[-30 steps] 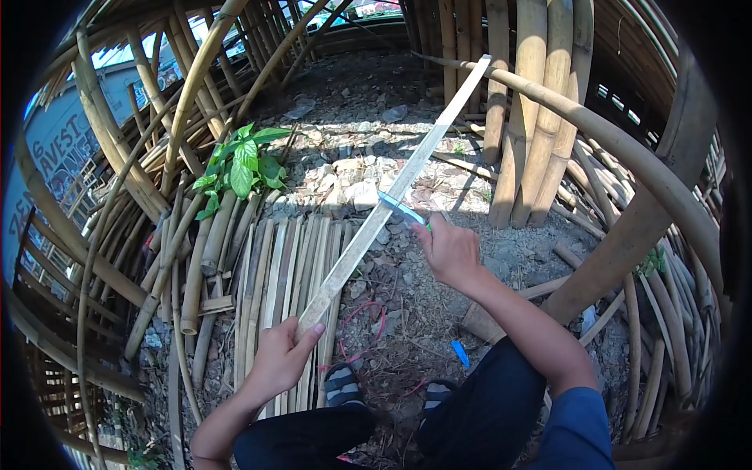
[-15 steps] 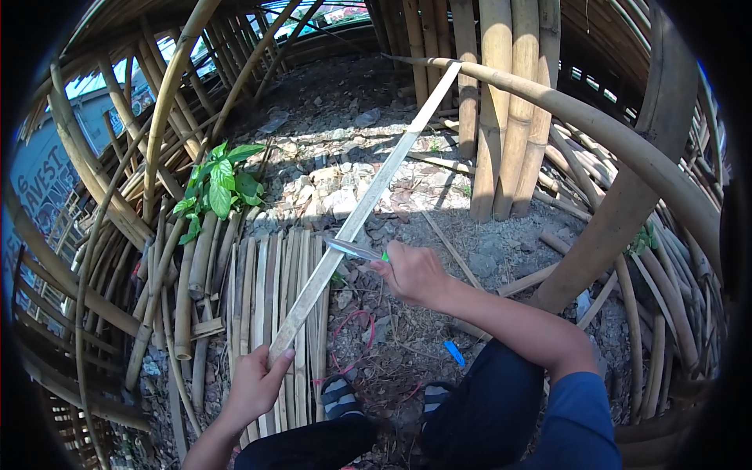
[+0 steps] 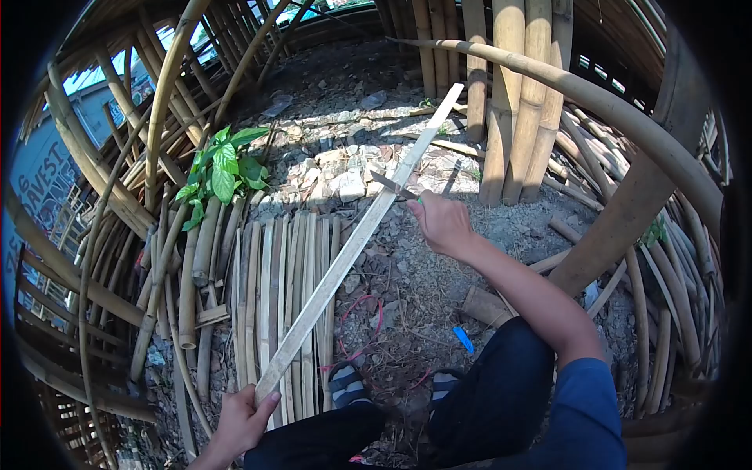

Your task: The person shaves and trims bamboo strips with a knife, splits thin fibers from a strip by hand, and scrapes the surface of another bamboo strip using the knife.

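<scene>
My left hand (image 3: 244, 419) is closed round the near end of a long, flat bamboo strip (image 3: 345, 261), which slants up and away to the right. In my right hand (image 3: 440, 222) is a knife (image 3: 394, 186), its handle wrapped by my fingers, with a bit of green showing at the grip. The knife's blade lies across the strip, past its middle toward the far end. Whether the edge bites into the strip, I cannot tell. The strip's far tip stands apart from the curved bamboo pole.
Many split bamboo strips (image 3: 270, 313) lie side by side on the ground at the left. A curved bamboo pole (image 3: 580, 82) arches over the right side. Upright poles (image 3: 505, 117), a green plant (image 3: 223, 168), a blue scrap (image 3: 463, 339) and pink string (image 3: 380, 317) are around me.
My right hand and the knife have moved up along the strip toward its far end. My left hand has drawn lower with the near end, and the strip's tip has come away from the curved pole.
</scene>
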`<state>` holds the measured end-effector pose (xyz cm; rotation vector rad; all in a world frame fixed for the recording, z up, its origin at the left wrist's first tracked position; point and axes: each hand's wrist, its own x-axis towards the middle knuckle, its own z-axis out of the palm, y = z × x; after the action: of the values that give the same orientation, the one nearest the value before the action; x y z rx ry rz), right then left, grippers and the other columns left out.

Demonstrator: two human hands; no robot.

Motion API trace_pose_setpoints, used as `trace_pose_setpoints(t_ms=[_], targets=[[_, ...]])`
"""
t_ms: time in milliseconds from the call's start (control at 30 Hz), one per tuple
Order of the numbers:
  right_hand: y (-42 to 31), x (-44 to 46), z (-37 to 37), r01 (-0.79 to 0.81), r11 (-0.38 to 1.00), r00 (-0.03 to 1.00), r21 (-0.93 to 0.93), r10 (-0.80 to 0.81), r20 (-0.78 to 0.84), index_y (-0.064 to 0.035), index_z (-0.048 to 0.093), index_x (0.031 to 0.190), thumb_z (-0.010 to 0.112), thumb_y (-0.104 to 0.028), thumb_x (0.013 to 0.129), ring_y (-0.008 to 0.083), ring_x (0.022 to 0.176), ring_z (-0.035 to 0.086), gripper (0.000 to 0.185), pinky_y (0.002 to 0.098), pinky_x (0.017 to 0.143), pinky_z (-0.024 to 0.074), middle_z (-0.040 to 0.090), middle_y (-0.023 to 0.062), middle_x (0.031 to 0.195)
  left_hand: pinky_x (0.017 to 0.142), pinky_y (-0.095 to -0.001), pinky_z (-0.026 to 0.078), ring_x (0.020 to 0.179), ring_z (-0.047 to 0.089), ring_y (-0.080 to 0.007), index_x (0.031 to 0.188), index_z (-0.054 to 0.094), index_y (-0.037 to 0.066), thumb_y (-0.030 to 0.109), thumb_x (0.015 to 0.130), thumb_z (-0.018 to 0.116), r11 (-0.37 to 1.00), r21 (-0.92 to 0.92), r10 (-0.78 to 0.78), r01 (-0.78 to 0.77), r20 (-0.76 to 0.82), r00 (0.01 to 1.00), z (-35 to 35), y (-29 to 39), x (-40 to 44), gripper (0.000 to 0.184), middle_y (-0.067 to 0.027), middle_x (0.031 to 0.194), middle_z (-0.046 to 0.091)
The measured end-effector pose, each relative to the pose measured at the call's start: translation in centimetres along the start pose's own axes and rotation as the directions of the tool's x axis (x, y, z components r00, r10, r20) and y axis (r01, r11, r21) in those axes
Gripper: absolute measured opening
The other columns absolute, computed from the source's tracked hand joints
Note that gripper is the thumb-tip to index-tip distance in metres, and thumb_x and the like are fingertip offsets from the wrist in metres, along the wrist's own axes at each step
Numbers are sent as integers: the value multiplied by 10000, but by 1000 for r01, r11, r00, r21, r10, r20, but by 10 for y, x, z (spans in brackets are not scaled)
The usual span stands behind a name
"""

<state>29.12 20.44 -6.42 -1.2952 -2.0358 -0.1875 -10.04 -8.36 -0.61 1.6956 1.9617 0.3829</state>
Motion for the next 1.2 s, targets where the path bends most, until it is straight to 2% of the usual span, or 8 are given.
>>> trace_pose_setpoints(t_ms=[200,300,367,400,600,767,967,1200], targets=[[39,-1,8,-31,998,998,-57,33,46,-9,535,821,367,-434,1061,441,585,617,517,545,553,466,600,225,627,475,-320,360,529,414,-76,785,595,-45,303,950,678,985,-71,-158,160,31,987,-12,5,-18,394,-1,543,497],[78,11,2,-368,927,930,-78,368,-18,8,547,854,363,-435,1060,475,701,634,522,571,644,474,609,269,678,479,-322,361,533,427,-81,752,593,-45,319,935,691,994,13,-106,105,10,994,-25,-15,-31,420,7,545,500],[108,9,-10,-448,882,892,-146,453,-1,20,582,910,329,-478,1055,494,746,641,578,572,697,491,649,296,758,629,-341,488,672,595,-163,1148,664,-17,336,1007,599,985,78,-166,156,137,977,-42,-22,-43,385,-99,763,671],[104,4,-7,-448,882,891,-146,454,5,20,582,910,329,-478,1055,494,746,641,578,572,697,491,649,296,758,581,-311,457,633,541,-128,1003,697,-16,311,1003,598,964,-73,-251,257,88,964,-42,-9,-50,341,-48,647,588],[36,-46,3,-378,898,925,225,357,129,-1,534,874,396,-432,1048,477,710,608,485,549,684,455,597,270,698,458,-298,380,506,454,-98,990,639,-9,269,1020,548,967,58,-253,247,126,959,-33,-33,-56,294,0,656,551],[26,-75,9,-55,970,906,238,-51,419,-18,506,917,478,-347,1030,445,658,573,350,508,633,424,552,221,673,459,-355,419,459,538,-125,664,621,-58,341,906,720,953,2,-303,304,70,950,-11,-78,-41,477,-97,490,575],[43,-139,49,-325,910,852,256,165,496,-19,513,932,480,-384,1028,452,677,601,379,533,635,439,583,214,667,503,-396,467,447,591,-252,630,615,-42,414,877,727,915,278,-337,293,125,933,-9,-79,-33,530,-142,494,571],[-17,-222,118,-456,816,730,354,115,674,-17,510,928,468,-383,1034,444,636,601,382,537,606,438,589,214,655,559,-415,492,531,636,-332,731,618,-31,417,856,741,873,418,-414,254,356,838,-12,-78,-19,481,-177,544,584]])
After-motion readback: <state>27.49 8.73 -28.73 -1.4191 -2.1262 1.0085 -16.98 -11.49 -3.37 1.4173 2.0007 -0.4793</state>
